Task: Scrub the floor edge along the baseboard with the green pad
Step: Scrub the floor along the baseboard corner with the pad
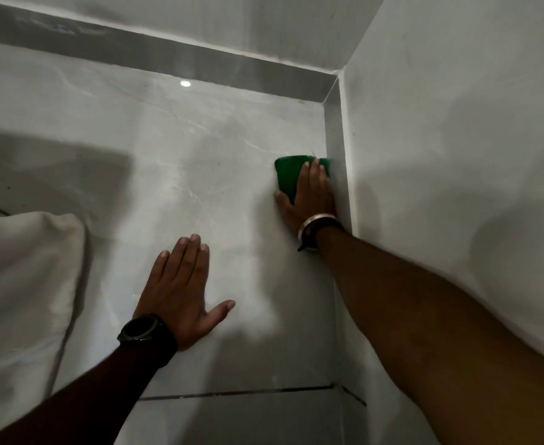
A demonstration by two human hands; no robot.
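A green pad (288, 175) lies flat on the pale floor tile, its right end against the grey baseboard (336, 130) of the right wall. My right hand (309, 197) presses down on the pad, fingers over its top and thumb at its near left edge; a silver bangle circles that wrist. My left hand (180, 290) rests flat on the floor, nearer to me and left of the pad, fingers spread, holding nothing. A black watch sits on its wrist.
A second grey baseboard (168, 56) runs along the far wall and meets the right one in the corner. White bedding (23, 277) hangs at the left. A dark grout line (232, 393) crosses the floor near me.
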